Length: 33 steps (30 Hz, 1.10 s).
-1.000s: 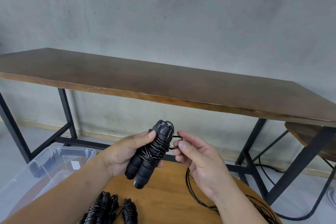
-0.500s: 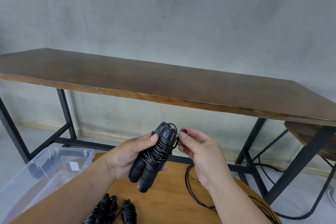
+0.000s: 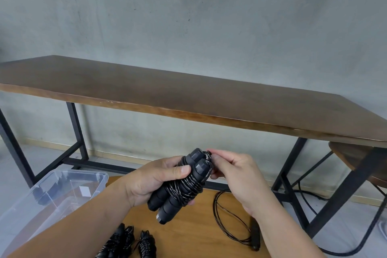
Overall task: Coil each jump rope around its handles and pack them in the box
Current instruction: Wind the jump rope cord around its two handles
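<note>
The left hand (image 3: pixel 155 182) is wrapped around the paired handles (image 3: pixel 178 192), thumb pressed over the coils, holding them in the air above the round table (image 3: pixel 201 234). The right hand (image 3: pixel 236 174) pinches the last bit of rope (image 3: pixel 208 156) at the handles' top end, fingertips closed on it. The handles look foam-covered, light and easy to grip; the rope looks thin, slick and springy, so the coils will likely loosen unless the thumb keeps them pinned and the end is tucked under a turn. The bundle is best held across the wrapped middle, not by the bare ends. Two coiled bundles (image 3: pixel 127 243) lie on the table below the held handles, near the bottom edge. An uncoiled rope (image 3: pixel 230 218) sprawls on the table lower right of the handles, its loops loose enough to snag a sleeve. The clear box (image 3: pixel 62 190) stands left of the handles, open-topped, beside the table; the left forearm crosses in front of it.
</note>
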Each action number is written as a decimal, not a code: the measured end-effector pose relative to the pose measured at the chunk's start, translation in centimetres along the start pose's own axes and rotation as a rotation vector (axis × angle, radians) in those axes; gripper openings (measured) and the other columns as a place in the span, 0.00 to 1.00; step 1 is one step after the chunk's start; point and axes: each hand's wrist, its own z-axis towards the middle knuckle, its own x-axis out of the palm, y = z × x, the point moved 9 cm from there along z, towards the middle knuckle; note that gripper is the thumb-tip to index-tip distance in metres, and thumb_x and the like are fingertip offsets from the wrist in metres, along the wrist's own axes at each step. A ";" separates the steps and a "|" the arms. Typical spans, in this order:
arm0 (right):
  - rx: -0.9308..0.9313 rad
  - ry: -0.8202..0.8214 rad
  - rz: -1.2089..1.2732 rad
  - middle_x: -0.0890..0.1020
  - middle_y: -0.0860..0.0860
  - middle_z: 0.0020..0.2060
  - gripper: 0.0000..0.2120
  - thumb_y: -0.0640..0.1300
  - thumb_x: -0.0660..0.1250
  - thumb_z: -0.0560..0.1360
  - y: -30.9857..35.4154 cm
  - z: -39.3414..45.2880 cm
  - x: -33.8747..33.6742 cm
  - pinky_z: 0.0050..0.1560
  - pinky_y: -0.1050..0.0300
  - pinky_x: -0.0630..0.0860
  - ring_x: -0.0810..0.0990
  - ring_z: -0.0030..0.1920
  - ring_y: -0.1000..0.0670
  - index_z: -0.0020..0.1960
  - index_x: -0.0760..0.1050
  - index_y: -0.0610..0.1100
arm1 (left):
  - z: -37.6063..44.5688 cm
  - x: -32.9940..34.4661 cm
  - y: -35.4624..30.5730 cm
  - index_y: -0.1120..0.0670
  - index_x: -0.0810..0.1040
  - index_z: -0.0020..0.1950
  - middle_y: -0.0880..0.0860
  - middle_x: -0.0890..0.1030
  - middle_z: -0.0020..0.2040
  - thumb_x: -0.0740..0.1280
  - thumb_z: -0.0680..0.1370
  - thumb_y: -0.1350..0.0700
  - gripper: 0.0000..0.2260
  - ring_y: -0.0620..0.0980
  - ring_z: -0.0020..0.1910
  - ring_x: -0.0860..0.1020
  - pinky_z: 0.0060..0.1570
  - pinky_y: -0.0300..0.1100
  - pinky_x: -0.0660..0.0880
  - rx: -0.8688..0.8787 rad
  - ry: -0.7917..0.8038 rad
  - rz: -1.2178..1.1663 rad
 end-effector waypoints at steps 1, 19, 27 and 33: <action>0.005 0.056 0.012 0.85 0.52 0.39 0.12 0.47 0.62 0.82 0.1 -0.2 0.3 0.42 0.67 0.77 0.81 0.37 0.58 0.56 0.84 0.52 | 0.0 -0.2 0.0 0.56 0.79 0.62 0.64 0.81 0.52 0.80 0.66 0.46 0.28 0.61 0.46 0.82 0.50 0.54 0.80 -0.007 -0.014 0.034; -0.053 0.152 0.000 0.79 0.48 0.34 0.13 0.44 0.66 0.79 0.3 -0.1 -0.1 0.33 0.64 0.69 0.75 0.31 0.58 0.43 0.85 0.38 | 0.5 -0.5 0.2 0.54 0.77 0.65 0.63 0.82 0.52 0.80 0.65 0.43 0.32 0.61 0.44 0.82 0.45 0.49 0.80 -0.019 0.004 0.114; 0.103 0.160 0.160 0.83 0.38 0.36 0.14 0.50 0.69 0.77 -0.8 0.3 0.8 0.35 0.57 0.77 0.79 0.34 0.49 0.44 0.86 0.40 | 0.8 -0.7 0.1 0.53 0.78 0.65 0.64 0.81 0.55 0.79 0.67 0.42 0.31 0.62 0.46 0.82 0.46 0.50 0.80 -0.011 -0.003 0.133; 0.132 -0.026 0.168 0.86 0.48 0.36 0.08 0.42 0.66 0.80 -1.1 -0.3 0.3 0.42 0.59 0.83 0.85 0.37 0.49 0.49 0.84 0.47 | 0.8 -2.4 0.6 0.55 0.80 0.61 0.63 0.81 0.53 0.81 0.64 0.42 0.30 0.61 0.45 0.82 0.51 0.55 0.79 0.002 -0.131 0.034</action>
